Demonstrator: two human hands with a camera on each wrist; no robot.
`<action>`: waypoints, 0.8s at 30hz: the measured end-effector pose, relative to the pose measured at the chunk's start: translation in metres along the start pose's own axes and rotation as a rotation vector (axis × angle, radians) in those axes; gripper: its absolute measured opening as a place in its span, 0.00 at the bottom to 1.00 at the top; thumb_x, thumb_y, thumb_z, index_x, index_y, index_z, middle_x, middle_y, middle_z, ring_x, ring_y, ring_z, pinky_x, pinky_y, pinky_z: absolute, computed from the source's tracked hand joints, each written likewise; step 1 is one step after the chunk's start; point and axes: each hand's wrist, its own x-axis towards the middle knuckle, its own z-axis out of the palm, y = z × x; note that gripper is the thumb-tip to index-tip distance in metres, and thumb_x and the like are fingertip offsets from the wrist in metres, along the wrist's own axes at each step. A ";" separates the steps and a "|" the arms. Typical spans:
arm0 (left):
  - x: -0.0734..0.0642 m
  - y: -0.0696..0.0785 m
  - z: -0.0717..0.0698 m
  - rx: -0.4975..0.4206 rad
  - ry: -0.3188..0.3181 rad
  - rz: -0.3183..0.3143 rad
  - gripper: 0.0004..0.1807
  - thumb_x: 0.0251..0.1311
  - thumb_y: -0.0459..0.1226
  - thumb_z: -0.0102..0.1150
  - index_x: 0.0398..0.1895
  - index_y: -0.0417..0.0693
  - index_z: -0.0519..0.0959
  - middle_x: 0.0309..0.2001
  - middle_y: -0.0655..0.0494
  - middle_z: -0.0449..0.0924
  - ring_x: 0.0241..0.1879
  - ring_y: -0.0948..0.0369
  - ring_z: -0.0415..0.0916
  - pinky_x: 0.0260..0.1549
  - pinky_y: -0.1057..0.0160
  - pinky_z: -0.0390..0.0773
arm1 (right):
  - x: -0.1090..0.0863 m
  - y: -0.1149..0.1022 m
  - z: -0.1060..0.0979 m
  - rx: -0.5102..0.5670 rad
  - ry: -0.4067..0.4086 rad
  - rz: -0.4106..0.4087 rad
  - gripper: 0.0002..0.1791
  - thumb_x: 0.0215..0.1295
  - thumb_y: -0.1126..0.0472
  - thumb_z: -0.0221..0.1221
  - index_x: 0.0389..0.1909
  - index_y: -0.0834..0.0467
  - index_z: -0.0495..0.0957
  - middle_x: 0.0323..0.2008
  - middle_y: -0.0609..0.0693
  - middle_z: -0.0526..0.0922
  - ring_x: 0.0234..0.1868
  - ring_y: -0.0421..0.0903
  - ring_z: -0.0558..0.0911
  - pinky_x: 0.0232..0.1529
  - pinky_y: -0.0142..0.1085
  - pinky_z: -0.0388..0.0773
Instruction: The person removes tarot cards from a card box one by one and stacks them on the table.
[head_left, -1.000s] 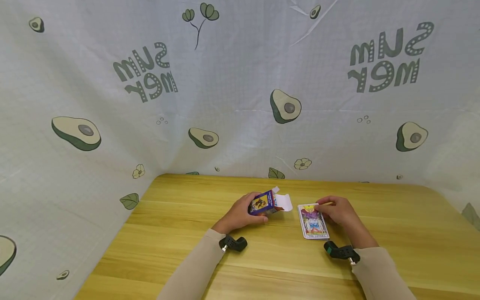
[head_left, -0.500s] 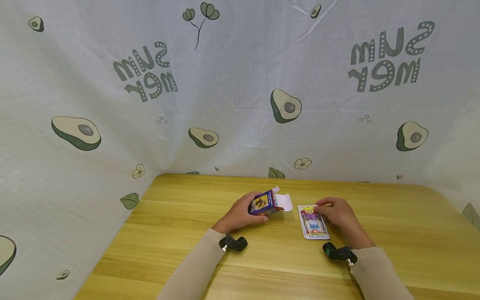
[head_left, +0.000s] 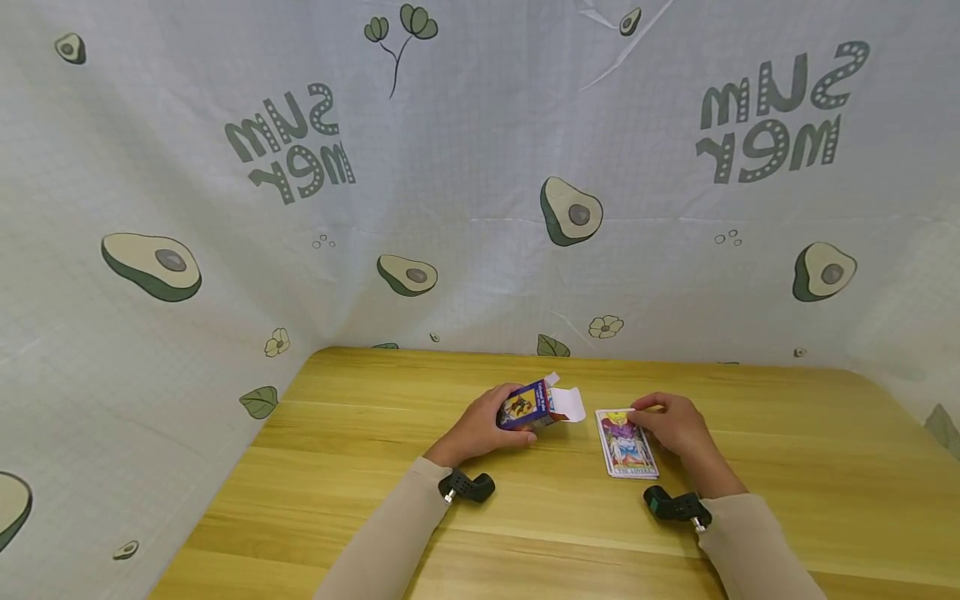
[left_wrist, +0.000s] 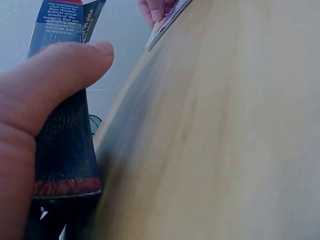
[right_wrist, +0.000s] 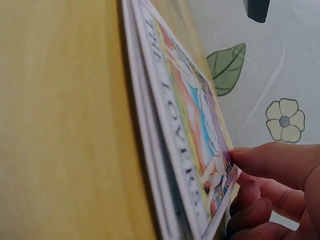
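My left hand grips a purple tarot card box, tilted, with its white flaps open toward the right. In the left wrist view, the thumb presses across the printed side of this box. To the right, a small stack of tarot cards lies face up, "The Lovers" on top. My right hand pinches the stack's upper right edge, thumb on the face and curled fingers by the edge. Seen from the right wrist, the top card stands slightly apart from those beneath along one corner.
A yellow wood-grain table carries everything. Behind it and at the left hangs a pale curtain printed with avocados and lettering. Black wrist cameras sit on both forearms.
The right hand and wrist have shifted very slightly left while keeping hold of the tarot cards. The left hand and box are still.
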 end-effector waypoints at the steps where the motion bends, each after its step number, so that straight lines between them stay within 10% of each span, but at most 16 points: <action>1: 0.000 0.000 0.000 0.001 -0.001 0.000 0.41 0.50 0.53 0.70 0.67 0.59 0.65 0.53 0.60 0.72 0.47 0.64 0.69 0.46 0.65 0.71 | 0.000 0.000 0.000 -0.001 0.005 0.000 0.20 0.64 0.55 0.60 0.50 0.66 0.77 0.32 0.56 0.74 0.28 0.50 0.70 0.25 0.36 0.67; 24: -0.001 0.004 -0.001 -0.013 -0.011 -0.004 0.40 0.51 0.51 0.70 0.67 0.56 0.65 0.55 0.59 0.72 0.48 0.63 0.69 0.48 0.64 0.71 | -0.002 0.000 0.002 -0.057 0.036 -0.036 0.19 0.62 0.56 0.61 0.46 0.67 0.77 0.32 0.58 0.76 0.30 0.50 0.72 0.25 0.35 0.69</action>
